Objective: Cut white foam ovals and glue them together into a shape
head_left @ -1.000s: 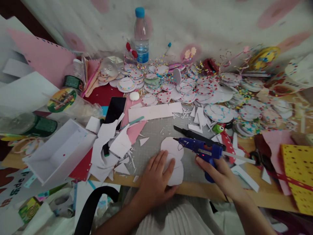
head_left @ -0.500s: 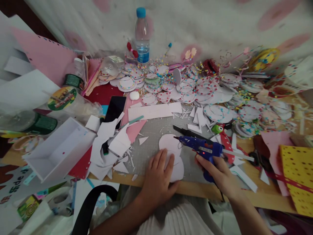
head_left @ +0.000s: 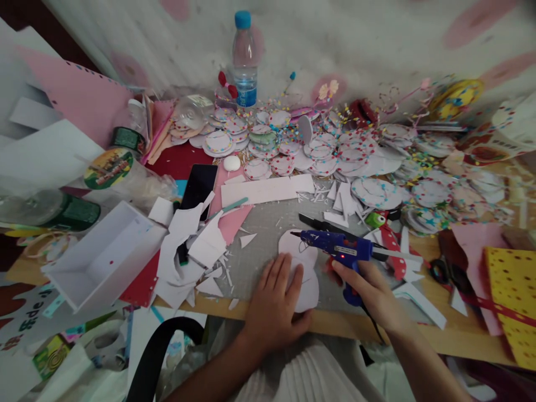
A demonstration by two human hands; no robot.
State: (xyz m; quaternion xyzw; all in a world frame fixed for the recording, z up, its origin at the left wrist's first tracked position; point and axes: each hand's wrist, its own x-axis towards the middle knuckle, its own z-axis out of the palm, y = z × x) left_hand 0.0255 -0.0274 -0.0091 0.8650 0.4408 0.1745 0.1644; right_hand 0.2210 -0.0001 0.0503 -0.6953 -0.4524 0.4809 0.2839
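Note:
My left hand (head_left: 274,296) lies flat with fingers outstretched on a white rounded cutout (head_left: 307,279), pressing it against the grey mat (head_left: 247,262) near the table's front edge. Part of the cutout is hidden under the fingers. My right hand (head_left: 366,290) is wrapped round the handle of a blue glue gun (head_left: 335,244), which has a small red light showing. A white glue stick (head_left: 397,255) protrudes from its back. The gun's nozzle points left, over the upper end of the cutout; whether it touches the surface I cannot tell. Behind the gun lies a dark cutter-like tool (head_left: 316,222).
White paper scraps (head_left: 205,245) and a white open box (head_left: 104,251) lie on the left, beside a phone (head_left: 199,187). Decorated round discs (head_left: 320,151) pile up along the back near a water bottle (head_left: 245,61). Scissors (head_left: 444,273) and yellow dotted material (head_left: 511,301) are on the right.
The glue gun has shifted slightly left over the cutout, its nozzle now above the upper part. My left hand stays on the cutout; the whole view has moved a little.

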